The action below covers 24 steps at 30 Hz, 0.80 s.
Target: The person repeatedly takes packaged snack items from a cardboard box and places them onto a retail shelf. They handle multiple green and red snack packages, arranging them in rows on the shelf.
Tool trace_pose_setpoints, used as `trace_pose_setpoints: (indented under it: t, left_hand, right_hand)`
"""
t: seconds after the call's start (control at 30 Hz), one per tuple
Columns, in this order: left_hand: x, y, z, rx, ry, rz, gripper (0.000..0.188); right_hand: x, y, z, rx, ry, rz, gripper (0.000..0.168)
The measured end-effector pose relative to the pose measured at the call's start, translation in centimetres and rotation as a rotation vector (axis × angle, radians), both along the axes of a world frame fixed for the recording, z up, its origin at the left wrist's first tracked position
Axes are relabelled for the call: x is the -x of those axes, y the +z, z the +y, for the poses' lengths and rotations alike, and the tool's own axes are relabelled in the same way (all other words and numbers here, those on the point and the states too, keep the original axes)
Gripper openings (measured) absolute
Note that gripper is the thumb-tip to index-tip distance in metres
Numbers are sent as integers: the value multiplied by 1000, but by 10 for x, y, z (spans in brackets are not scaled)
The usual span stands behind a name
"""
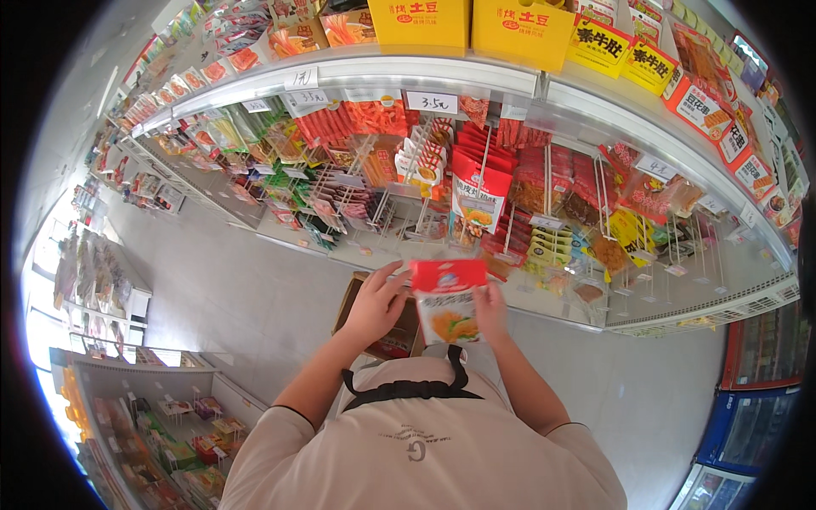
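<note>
My right hand (491, 312) grips the right edge of a red and white snack packet (448, 305), which is slightly blurred. At the packet's left edge is my left hand (380, 303), fingers bent towards it; whether they pinch it I cannot tell. Below my left hand an open cardboard box (357, 307) is partly hidden by my forearm, with reddish packets (392, 341) inside. Ahead, similar red and white packets (479, 191) hang in a row on a metal display hook (487, 143).
A shelf edge (414, 69) with price cards crosses above the hanging snacks. Yellow cartons (417, 25) stand on top of it. Another display unit (213, 376) is behind me on the left. Glass-fronted coolers (752, 424) line the right side. Grey floor (242, 287) lies between.
</note>
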<state>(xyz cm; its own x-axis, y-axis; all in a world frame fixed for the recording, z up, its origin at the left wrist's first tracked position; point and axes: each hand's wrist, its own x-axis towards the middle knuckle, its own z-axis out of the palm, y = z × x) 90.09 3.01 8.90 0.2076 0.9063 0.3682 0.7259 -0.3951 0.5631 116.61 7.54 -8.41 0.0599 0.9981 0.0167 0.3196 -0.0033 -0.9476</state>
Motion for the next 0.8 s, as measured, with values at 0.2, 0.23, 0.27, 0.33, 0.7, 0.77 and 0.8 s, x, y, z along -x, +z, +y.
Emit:
trace_pose_setpoints:
  t: [0.2,0.23,0.27,0.33,0.7,0.77,0.8]
  left_hand:
    - [49,-149,-74,401,72,382,49]
    - [48,-156,-94,477,68,549,57]
    - [53,-173,-110,520,61,610,67]
    - [66,-211,-148,622,111,633,65]
    - [88,-276,-192,674,188,428,54]
    - [80,-263,-181,687,186,466,51]
    - [74,-251,-177,701,186,509,49]
  right_hand:
    - [-44,-30,85,-179,-179,116,27]
    - [-47,-32,96,-164,-193,66,28]
    - [-48,-29,107,-153,-209,18,29]
    - [-36,0,120,-88,-158,59,30]
    - [-7,-8,177,-50,-159,250,33]
    - [-15,-26,178,54,-209,237,35]
    - [-18,-30,179,39,-224,197,36]
